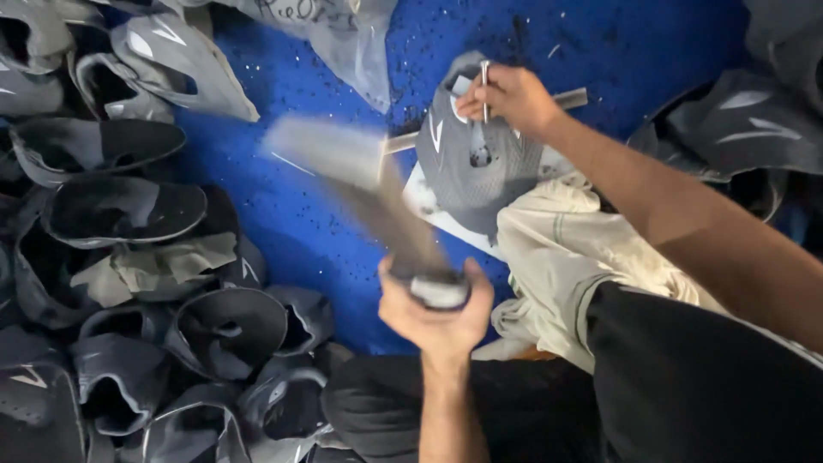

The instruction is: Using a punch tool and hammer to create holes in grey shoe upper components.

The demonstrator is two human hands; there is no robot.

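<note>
Shoe upper point(476, 163), grey with pale stripes, lies far and right of centre on the blue mat point(283, 206), its near edge over a white board point(429, 210) and a cream cloth point(557, 249) that drapes over the person's knee. The right hand point(510, 96) rests on the far end of the upper, fingers pinched around a thin metal punch point(484, 86) that stands upright on the fabric; a grey bar point(566, 99) runs under the hand and out to either side. The left hand point(437, 309), nearer and at centre, is closed tight round the handle of a hammer point(369, 184), which is blurred with motion; its head sits up and to the left, well apart from the punch. Exact shape of the hammer head cannot be told through the blur. To the left, a heap of dark uppers point(120, 283) fills the mat from near to far, some showing hollow openings, some with pale stripes. More uppers point(746, 129) lie at the far right. A clear plastic bag point(343, 43) lies at the far edge near the centre. Dark trousers point(669, 386) cover the near right corner
</note>
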